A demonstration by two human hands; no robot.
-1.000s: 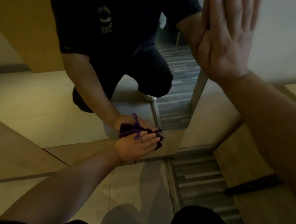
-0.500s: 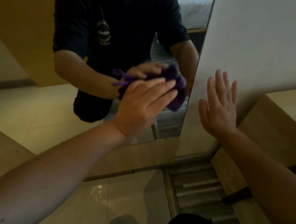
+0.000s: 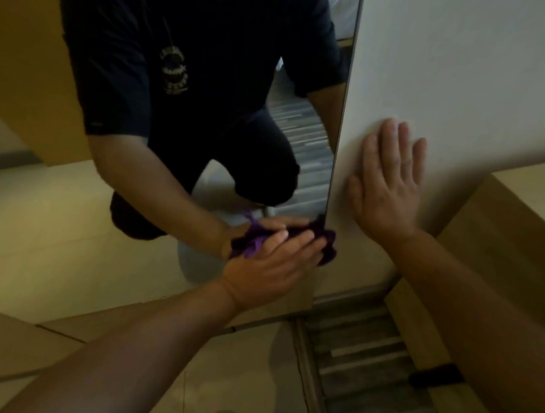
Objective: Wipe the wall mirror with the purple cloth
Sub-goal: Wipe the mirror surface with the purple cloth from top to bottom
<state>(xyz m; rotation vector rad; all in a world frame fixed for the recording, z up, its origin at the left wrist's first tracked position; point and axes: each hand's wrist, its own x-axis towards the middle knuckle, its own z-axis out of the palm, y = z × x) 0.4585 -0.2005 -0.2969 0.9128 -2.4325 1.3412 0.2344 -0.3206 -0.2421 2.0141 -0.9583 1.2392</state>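
Note:
The wall mirror [image 3: 70,218] fills the left and middle of the head view and reflects a crouching person in dark clothes. My left hand [image 3: 270,264] presses the bunched purple cloth [image 3: 326,242] flat against the glass near the mirror's lower right corner, fingers straight over it. Part of the cloth shows past my fingertips and beside my thumb. My right hand [image 3: 388,185] lies flat on the white wall [image 3: 467,75] just right of the mirror's edge, fingers spread and straight.
A light wooden cabinet [image 3: 522,217] juts out from the wall at the right. Below the mirror runs a wooden base strip [image 3: 293,304]. The floor has beige tiles [image 3: 236,381] on the left and grey striped planks [image 3: 367,358] on the right.
My left hand has swept the cloth down the glass, from mid height to the lower right corner. My right hand stays flat on the wall.

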